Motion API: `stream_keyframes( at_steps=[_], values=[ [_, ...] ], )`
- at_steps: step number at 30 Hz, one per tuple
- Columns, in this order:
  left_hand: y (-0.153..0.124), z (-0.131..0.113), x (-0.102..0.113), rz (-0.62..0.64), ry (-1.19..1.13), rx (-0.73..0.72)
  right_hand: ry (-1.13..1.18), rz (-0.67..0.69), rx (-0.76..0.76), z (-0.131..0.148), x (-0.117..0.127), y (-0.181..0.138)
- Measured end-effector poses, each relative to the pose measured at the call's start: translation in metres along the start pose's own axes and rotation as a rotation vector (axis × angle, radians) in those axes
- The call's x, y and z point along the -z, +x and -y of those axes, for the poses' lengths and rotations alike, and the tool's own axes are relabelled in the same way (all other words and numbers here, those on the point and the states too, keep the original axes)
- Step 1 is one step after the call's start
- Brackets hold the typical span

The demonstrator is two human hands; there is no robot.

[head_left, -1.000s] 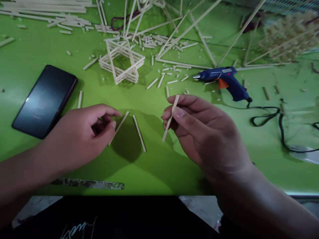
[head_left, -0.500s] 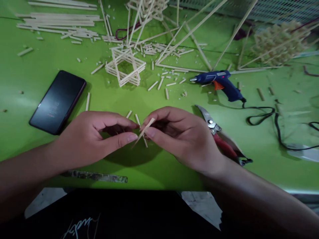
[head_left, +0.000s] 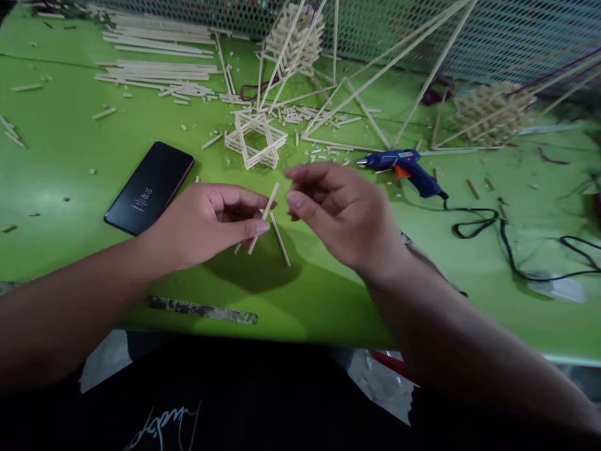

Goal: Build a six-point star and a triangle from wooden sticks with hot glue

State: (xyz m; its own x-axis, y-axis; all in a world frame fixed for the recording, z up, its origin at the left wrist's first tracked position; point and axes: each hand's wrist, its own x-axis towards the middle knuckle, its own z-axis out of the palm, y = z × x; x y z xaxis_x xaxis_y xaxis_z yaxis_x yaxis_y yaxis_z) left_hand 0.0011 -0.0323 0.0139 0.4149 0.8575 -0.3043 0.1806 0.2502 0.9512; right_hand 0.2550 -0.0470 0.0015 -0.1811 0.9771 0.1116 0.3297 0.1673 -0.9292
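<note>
My left hand point(head_left: 201, 222) pinches a short square wooden stick point(head_left: 271, 199) between thumb and fingers, tilted above the green table. Just right of it is my right hand point(head_left: 350, 219), its fingers loosely curled, thumb and forefinger apart, with nothing visible in them. Below the hands another wooden stick point(head_left: 280, 241) lies on the table, and the end of one more shows under my left hand. Beyond the hands sits a star-shaped frame of stacked sticks point(head_left: 248, 156). The blue glue gun point(head_left: 422, 180) lies behind my right hand, its cord trailing right.
A phone point(head_left: 150, 188) lies by my left wrist, and a stained flat strip point(head_left: 201, 310) near the front edge. My right forearm mostly hides the pruning shears point(head_left: 405, 238). Long sticks point(head_left: 159, 69), offcuts and stick structures point(head_left: 493, 113) stand at the back before a perforated basket point(head_left: 404, 31).
My right hand has let go of the stick and drawn away to the right and up. The stick is now in my left hand alone. The view has shifted.
</note>
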Motion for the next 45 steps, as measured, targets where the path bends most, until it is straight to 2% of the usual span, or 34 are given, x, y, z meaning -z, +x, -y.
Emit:
stream_keyframes(
  at_steps=[2, 5, 7, 10, 13, 17, 20, 22, 25, 27, 30, 33, 37, 45],
  values=[
    [0.003, 0.002, 0.003, -0.065, -0.017, -0.027, -0.247, 0.053, 0.150, -0.008, 0.009, 0.009],
    [0.006, 0.003, 0.007, -0.114, -0.044, -0.059, -0.609, 0.279, 0.386, -0.017, 0.013, 0.020],
    [0.008, 0.002, 0.009, -0.132, -0.063, -0.077, -0.764, 0.411, 0.509, -0.017, 0.008, 0.024],
    [0.008, 0.001, 0.011, -0.153, -0.083, -0.106, -0.902, 0.530, 0.619, -0.012, -0.005, 0.026],
    [0.010, 0.002, 0.013, -0.159, -0.096, -0.119, -0.997, 0.597, 0.663, -0.003, -0.015, 0.029],
    [0.013, 0.003, 0.017, -0.189, -0.091, -0.139, -0.971, 0.643, 0.721, 0.010, -0.021, 0.022],
    [0.012, 0.001, 0.020, -0.206, -0.061, -0.137, -0.811, 0.611, 0.631, 0.014, -0.014, 0.003],
    [0.010, -0.001, 0.021, -0.184, -0.020, -0.108, -0.662, 0.510, 0.438, 0.011, -0.003, -0.013],
    [0.005, -0.002, 0.020, -0.113, 0.099, -0.033, -0.448, 0.246, 0.010, -0.001, 0.013, -0.032],
    [0.002, -0.002, 0.018, -0.050, 0.202, 0.030, -0.382, 0.121, -0.118, -0.012, 0.016, -0.041],
    [0.001, 0.001, 0.011, 0.002, 0.350, 0.131, -0.489, 0.019, -0.104, -0.020, 0.005, -0.049],
    [0.001, 0.003, 0.004, -0.022, 0.490, 0.174, -0.734, 0.028, -0.038, -0.021, -0.013, -0.054],
    [0.002, 0.008, -0.002, -0.056, 0.640, 0.073, -0.887, 0.087, 0.029, -0.022, -0.024, -0.054],
    [0.007, 0.012, -0.007, -0.070, 0.868, -0.058, -0.897, 0.064, 0.179, -0.034, -0.021, -0.055]
  ],
)
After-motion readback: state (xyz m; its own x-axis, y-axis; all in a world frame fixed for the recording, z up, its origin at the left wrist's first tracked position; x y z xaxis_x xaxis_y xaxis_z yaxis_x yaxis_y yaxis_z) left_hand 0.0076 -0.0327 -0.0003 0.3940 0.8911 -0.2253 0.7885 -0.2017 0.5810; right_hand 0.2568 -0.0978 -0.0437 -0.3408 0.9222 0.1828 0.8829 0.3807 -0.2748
